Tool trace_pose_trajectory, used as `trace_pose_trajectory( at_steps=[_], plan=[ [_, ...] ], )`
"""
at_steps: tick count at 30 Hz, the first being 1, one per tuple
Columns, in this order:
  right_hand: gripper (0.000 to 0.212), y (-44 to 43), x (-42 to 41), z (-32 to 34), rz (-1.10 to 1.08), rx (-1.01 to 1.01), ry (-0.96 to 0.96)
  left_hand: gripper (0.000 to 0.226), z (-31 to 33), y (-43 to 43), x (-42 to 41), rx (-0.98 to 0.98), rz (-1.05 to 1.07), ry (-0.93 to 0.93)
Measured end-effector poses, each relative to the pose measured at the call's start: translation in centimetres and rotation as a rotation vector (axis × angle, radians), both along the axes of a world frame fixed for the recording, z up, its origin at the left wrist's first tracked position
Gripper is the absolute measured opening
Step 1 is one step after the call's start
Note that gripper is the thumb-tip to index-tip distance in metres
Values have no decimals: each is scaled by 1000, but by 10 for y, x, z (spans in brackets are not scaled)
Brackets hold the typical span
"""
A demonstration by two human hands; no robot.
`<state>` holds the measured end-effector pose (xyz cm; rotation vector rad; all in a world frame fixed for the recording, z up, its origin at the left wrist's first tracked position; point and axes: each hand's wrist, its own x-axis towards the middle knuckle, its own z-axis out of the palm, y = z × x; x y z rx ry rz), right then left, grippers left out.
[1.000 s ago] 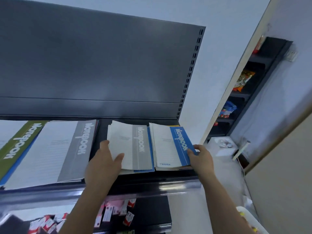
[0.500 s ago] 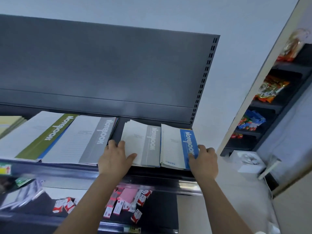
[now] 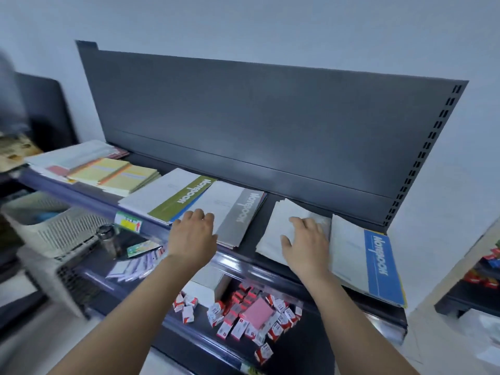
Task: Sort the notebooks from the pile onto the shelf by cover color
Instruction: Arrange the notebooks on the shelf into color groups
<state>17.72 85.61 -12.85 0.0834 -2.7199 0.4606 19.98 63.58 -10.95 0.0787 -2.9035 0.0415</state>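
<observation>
Lying in a row along the dark shelf [image 3: 270, 205], the notebooks are grouped in stacks in front of a grey back panel [image 3: 270, 117]. At the far left sits a pale stack with a reddish edge [image 3: 78, 155], then yellow notebooks [image 3: 116, 175], then a green-banded notebook [image 3: 176, 194], and just beside it a grey-banded stack [image 3: 239, 215]. The left hand [image 3: 193, 235] rests on the near left corner of that grey-banded stack, where it meets the green one, with fingers loosely bent on the cover and gripping nothing. A strip of bare shelf separates this stack from a white-covered stack [image 3: 284, 212]. The right hand [image 3: 305, 239] lies palm down on the white-covered stack, fingers spread and straight, pressing rather than grasping. I cannot tell that stack's band colour beneath the hand. Just beside it, at the right end, lies a blue-banded notebook [image 3: 362, 255]. A yellow-and-green price tag [image 3: 127, 221] is fixed to the shelf's front rail at the left. On the lower shelf [image 3: 297, 355], small red-and-white boxes [image 3: 238, 324] lie scattered around a pink pad [image 3: 258, 312]. A pale slatted basket [image 3: 54, 223] stands at the left.
</observation>
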Motion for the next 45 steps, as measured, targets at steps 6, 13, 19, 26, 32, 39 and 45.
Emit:
trace_pose_trajectory(
  at_steps=[6,13,19,26,32,39,45],
  plan=[
    [40,-87,-12,11,224,186,-43,37,3,-76,16,-49,134,-2],
    [40,-195,-30,21,367,264,-81,32,5,-180,18,-63,236,-15],
    [38,-296,-51,21,405,299,-100,35,8,-274,7,-62,268,-21],
    [36,-401,-73,21,450,292,-100,36,6,-372,-12,-63,279,-37],
    [35,-473,-103,21,481,294,-116,32,1,-437,-34,-18,314,-59],
    [35,-549,-163,15,517,268,-129,25,-6,-503,-87,10,356,-72],
    [33,-610,-227,14,550,240,-131,23,-8,-558,-154,35,370,-85]
  ],
)
